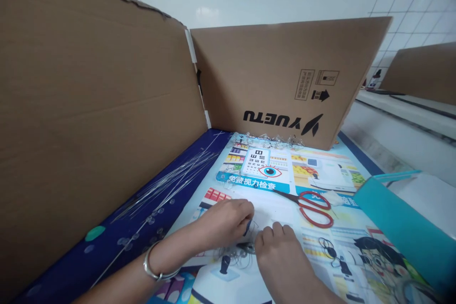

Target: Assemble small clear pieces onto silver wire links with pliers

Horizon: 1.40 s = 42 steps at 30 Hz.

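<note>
A: Where do the person's hands sit?

B: Both are low in the head view, close together on a printed poster (320, 171) that covers the table. The left hand (224, 221), with a silver bangle (153, 266) on its wrist, has its fingers curled shut on a small dark piece (247, 228) at the fingertips. What that piece is cannot be told.

A: And the right hand (281, 251)?

B: It lies knuckles up just beside the left, fingers bent down toward the poster. Its fingertips are hidden, so whether it grips anything cannot be told.

A: What is under them?

B: A tangle of thin wire (239, 251) lies on the poster between and below the two hands, touching the small dark piece or very near it.

A: And around that?

B: Red-handled scissors (313, 208) lie flat beyond the right hand, blades pointing left, apart from both hands. To the left, a bundle of straight wires (171, 181) fans out over the dark blue border, with clear beads (142, 230) scattered near its lower end. A tall cardboard wall (89, 104) stands along the left, and a cardboard panel (278, 76) with upside-down lettering closes the far side. A teal box (402, 221) sits at the right edge.
</note>
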Each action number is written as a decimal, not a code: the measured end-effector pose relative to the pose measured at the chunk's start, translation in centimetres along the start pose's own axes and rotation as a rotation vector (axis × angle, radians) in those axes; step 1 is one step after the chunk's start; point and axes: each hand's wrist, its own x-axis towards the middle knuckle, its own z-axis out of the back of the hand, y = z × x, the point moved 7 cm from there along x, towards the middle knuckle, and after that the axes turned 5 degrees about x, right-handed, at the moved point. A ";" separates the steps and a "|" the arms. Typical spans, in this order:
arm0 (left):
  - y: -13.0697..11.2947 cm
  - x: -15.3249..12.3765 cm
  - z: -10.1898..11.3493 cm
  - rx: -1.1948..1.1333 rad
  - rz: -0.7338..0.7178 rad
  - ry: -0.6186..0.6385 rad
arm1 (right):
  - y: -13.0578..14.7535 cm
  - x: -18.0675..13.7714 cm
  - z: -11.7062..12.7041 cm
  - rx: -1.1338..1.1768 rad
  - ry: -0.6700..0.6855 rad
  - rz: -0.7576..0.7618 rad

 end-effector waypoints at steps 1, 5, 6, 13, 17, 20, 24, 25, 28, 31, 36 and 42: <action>-0.1 0.0 0.0 -0.020 -0.010 0.000 | 0.0 0.0 0.0 0.000 0.003 0.001; -0.2 0.1 0.0 -0.110 -0.059 0.007 | 0.1 0.0 0.1 -0.002 -0.012 0.010; -0.2 0.1 0.0 -0.126 -0.062 0.007 | 0.1 0.1 0.1 0.002 -0.015 0.013; 0.0 0.1 0.4 -0.125 -0.066 0.032 | -0.2 0.1 0.1 0.018 0.002 0.018; -0.2 0.1 0.8 -0.062 -0.089 0.062 | -0.5 0.1 0.1 0.012 -0.004 0.014; -0.3 0.1 1.0 -0.002 -0.094 0.061 | -0.7 0.2 0.2 0.015 -0.020 0.015; -0.4 0.0 1.0 0.066 -0.103 0.053 | -0.7 0.2 0.2 0.007 -0.031 0.024; -0.4 -0.1 0.9 0.082 -0.107 0.052 | -0.7 0.3 0.2 0.007 -0.033 0.024; -0.5 -0.3 0.7 0.127 -0.128 0.056 | -0.9 0.3 0.1 0.004 -0.047 0.025; -0.5 -0.4 0.4 0.171 -0.145 0.053 | -1.3 0.3 0.1 -0.002 -0.068 0.024; -0.4 -0.2 0.4 0.211 -0.142 0.027 | -2.1 0.4 0.5 -0.007 -0.113 0.000; -0.4 -0.1 0.4 0.215 -0.135 0.008 | -2.8 0.5 0.6 -0.038 -0.165 -0.024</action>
